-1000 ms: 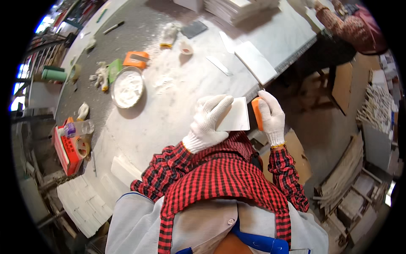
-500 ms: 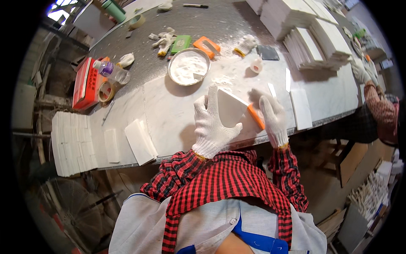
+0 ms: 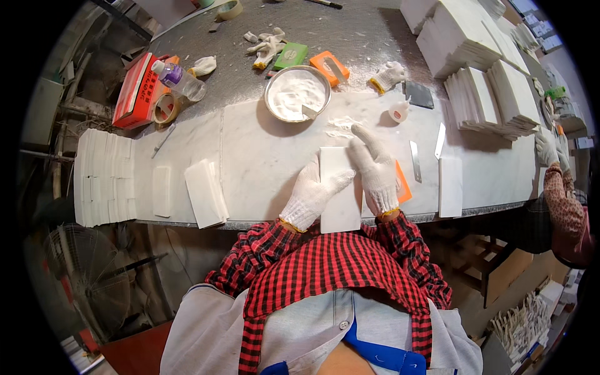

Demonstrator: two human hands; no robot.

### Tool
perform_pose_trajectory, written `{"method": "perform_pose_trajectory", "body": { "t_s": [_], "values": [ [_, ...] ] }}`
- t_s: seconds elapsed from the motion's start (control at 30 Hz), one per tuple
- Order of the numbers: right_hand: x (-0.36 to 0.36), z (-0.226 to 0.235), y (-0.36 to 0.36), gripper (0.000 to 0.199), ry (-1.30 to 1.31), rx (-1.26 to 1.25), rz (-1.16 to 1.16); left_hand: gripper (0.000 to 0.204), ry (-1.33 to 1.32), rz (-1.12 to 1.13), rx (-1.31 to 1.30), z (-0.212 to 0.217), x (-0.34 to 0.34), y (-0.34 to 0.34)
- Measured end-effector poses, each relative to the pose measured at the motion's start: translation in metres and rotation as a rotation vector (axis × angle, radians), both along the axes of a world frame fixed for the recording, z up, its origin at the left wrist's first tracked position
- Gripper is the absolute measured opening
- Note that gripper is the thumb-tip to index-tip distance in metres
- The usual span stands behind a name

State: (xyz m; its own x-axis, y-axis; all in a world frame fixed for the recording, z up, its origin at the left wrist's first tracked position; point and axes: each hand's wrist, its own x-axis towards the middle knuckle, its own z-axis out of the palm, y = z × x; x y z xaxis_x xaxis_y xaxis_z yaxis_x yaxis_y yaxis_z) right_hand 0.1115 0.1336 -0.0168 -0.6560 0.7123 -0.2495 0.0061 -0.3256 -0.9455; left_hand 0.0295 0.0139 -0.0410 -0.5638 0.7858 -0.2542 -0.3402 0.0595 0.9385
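Observation:
My left hand (image 3: 315, 192), in a white knit glove, grips a white rectangular tile (image 3: 339, 209) by its left side, with the thumb laid across the face. The tile reaches over the table's front edge toward my apron. My gloved right hand (image 3: 375, 167) is at the tile's right side with fingers stretched out, apparently holding nothing. An orange flat piece (image 3: 403, 182) lies on the table just right of it, partly hidden by that hand. Ahead stands a round metal bowl (image 3: 270, 103) of white powder with a flat scraper (image 3: 309, 112) in it.
Tile stacks stand at the left (image 3: 105, 178) and back right (image 3: 465, 37); a few tiles (image 3: 205, 194) lie left of me. Two thin blades (image 3: 415, 161), a small white bottle (image 3: 398, 112), a water bottle (image 3: 181, 81) and a red box (image 3: 134, 94) are around. Another person's gloved hand (image 3: 547, 147) shows at right.
The tile, tilted up before, now lies flatter and nearer my body. My right hand has come off the orange piece and moved left to the tile. The view has shifted slightly.

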Motion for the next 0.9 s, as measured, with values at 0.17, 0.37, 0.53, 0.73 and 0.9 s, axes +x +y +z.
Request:
{"method": "perform_pose_trajectory", "body": {
  "t_s": [0.17, 0.37, 0.53, 0.73, 0.9],
  "values": [
    [0.007, -0.024, 0.014, 0.045, -0.024, 0.083, -0.052, 0.043, -0.269, -0.012, 0.124, 0.005, 0.003, 0.000],
    [0.029, -0.007, 0.018, 0.049, -0.034, -0.127, -0.025, 0.043, -0.316, 0.003, 0.192, 0.009, 0.001, 0.001],
    [0.045, -0.009, 0.008, 0.036, -0.192, 0.173, 0.160, 0.040, -0.285, 0.041, 0.235, 0.010, 0.002, -0.001],
    [0.040, -0.004, -0.008, 0.033, -0.215, 0.211, 0.224, 0.040, -0.128, 0.111, 0.176, -0.005, 0.005, -0.004],
    [0.039, -0.024, -0.019, 0.028, -0.169, 0.197, 0.149, 0.039, 0.086, 0.077, 0.072, 0.006, -0.001, -0.017]
  ]
}}
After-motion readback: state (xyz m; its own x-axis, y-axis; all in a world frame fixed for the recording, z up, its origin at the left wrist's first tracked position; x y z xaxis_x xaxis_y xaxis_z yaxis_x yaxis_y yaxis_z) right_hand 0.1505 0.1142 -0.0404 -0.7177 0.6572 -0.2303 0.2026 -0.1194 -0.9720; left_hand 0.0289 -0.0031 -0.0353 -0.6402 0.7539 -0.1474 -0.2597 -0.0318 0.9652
